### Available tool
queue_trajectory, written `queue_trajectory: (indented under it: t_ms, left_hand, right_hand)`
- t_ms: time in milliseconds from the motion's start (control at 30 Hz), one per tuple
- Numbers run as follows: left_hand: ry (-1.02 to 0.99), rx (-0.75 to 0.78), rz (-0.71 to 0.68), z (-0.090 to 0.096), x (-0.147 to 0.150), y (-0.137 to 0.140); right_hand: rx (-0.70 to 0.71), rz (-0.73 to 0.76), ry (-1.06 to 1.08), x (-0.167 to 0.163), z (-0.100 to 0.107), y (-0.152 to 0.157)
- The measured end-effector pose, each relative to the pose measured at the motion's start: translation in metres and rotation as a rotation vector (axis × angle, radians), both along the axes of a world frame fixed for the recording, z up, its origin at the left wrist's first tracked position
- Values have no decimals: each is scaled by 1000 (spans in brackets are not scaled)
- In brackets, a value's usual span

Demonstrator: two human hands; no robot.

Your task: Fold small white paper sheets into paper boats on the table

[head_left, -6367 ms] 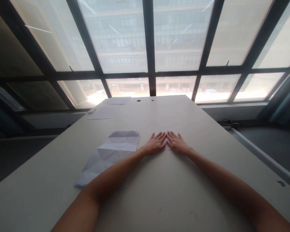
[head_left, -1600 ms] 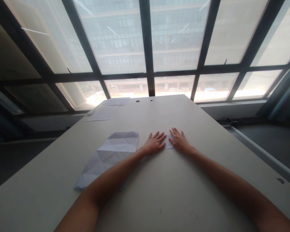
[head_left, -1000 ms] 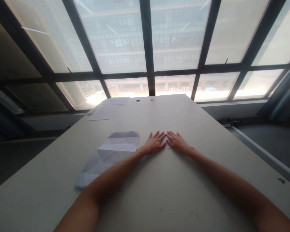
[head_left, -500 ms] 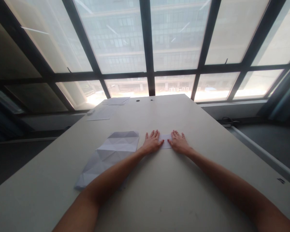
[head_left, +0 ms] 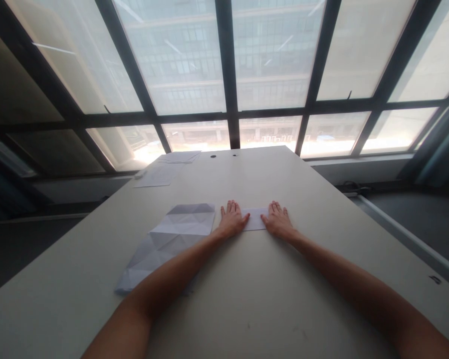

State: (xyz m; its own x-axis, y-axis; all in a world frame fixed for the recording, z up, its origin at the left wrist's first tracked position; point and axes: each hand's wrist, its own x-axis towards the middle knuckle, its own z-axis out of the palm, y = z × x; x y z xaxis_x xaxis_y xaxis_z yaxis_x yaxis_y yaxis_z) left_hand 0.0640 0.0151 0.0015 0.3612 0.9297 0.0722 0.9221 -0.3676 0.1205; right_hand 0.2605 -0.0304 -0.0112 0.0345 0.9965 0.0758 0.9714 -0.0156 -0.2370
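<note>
A small white sheet of paper [head_left: 255, 219] lies flat on the white table, with its middle showing between my hands. My left hand [head_left: 232, 219] rests palm down over its left end, fingers stretched out and thumb pointing inward. Over the right end, my right hand [head_left: 278, 220] lies flat in the same way, fingers pointing away from me. Both ends of the paper are hidden under the hands. Left of my left hand spreads a larger creased white paper [head_left: 183, 224] with fold lines; my left forearm covers part of it.
The white table [head_left: 269, 174] reaches to a wall of dark-framed windows [head_left: 230, 75]. Several flat sheets [head_left: 158, 175] lie at its far left corner. Two round holes [head_left: 213, 156] mark the far edge. A small dark mark [head_left: 435, 279] sits near the right edge.
My left hand has slid left along the small paper, so more of its middle shows. My right hand has shifted only very slightly. The creased paper stays where it was.
</note>
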Motion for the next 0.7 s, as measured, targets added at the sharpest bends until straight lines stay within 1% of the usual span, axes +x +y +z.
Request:
queue_trajectory:
  t_ms: [67,167,233,300,367,433,533,700]
  left_hand:
    - [-35,37,-117,1,-1,0]
    - [-82,66,-350,4,0,-2]
    - [-94,57,-479,5,2,-6]
    - [-101,39,-540,6,4,-8]
    - [-104,12,-540,7,5,-10]
    - [-96,-15,-513,7,6,-11]
    - [-81,-35,-477,7,5,-10]
    - [-48,-28,-410,7,4,-11]
  right_hand:
    - [31,-6,19,0,-2,1]
    - [109,41,45,0,0,1]
    - [159,120,50,1,2,2]
    - [169,236,64,2,4,3]
    - [129,347,89,3,6,3]
    - [77,400,101,4,6,4]
    - [42,397,84,4,7,5]
    - [46,347,50,1,8,3]
